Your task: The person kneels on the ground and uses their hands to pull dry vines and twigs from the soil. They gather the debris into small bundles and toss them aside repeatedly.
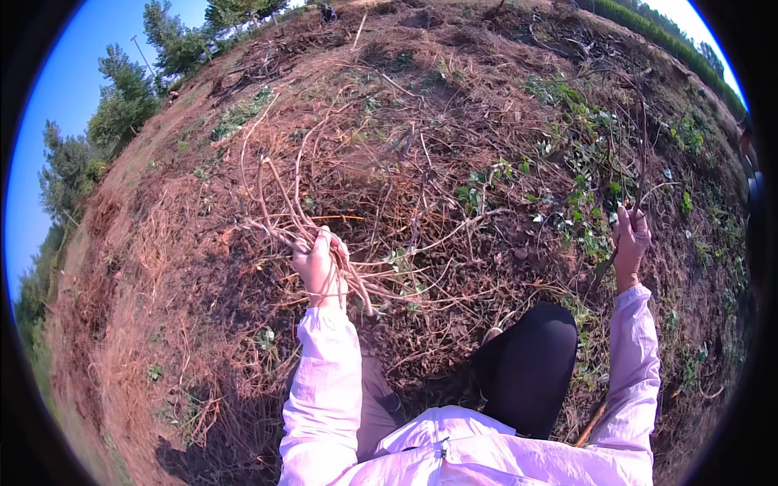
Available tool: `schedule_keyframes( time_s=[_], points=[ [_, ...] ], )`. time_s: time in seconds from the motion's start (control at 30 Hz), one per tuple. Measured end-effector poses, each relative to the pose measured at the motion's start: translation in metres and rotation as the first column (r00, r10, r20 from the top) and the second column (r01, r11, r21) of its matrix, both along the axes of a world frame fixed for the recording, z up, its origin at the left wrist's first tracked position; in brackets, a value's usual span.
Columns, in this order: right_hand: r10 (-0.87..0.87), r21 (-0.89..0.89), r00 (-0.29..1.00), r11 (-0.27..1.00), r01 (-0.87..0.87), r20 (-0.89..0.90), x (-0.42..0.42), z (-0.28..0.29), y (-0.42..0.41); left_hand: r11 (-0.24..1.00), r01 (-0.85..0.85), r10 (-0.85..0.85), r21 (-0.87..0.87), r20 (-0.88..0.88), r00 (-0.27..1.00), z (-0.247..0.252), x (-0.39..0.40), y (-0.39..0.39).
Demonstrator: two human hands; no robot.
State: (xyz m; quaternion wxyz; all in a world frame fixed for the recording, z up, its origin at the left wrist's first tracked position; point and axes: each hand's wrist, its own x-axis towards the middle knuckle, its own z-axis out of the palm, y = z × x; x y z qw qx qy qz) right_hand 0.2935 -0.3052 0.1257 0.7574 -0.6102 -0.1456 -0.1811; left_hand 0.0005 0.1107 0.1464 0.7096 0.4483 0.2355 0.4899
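My left hand (pixel 321 262) is closed around a bundle of thin brown woody stems (pixel 358 284), whose ends fan out to the left, upward and to the right. Off to the right, my right hand (pixel 632 242) grips a dark slender branch (pixel 642 146) that rises from the fingers; a darker piece also slants down beside the wrist. Green leafy vines (pixel 577 188) lie just left of that hand. Dry stems and twigs cover the ground between my hands, above my bent knee.
Dry grass and brush (pixel 152 267) cover the sloping ground at left. A wooden stick (pixel 591 425) lies by my right forearm. Tangled branches (pixel 577 45) lie farther off. Trees (pixel 124 91) line the left edge. At the far right rim, part of a person (pixel 750 158) shows.
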Motion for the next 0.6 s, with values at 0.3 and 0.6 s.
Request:
schedule_keyframes(
  time_s=[0.3,0.6],
  points=[
    [0.646,-0.105,0.752,0.745,-0.659,-0.132,-0.118,0.033,0.216,0.957,0.273,-0.267,0.095,-0.073,0.961,-0.043,0.024,-0.06],
    [0.875,0.123,0.389,0.437,-0.891,-0.289,-0.163,0.038,0.267,0.876,0.468,-0.482,-0.112,-0.208,0.851,-0.042,0.02,-0.073]
  ],
)
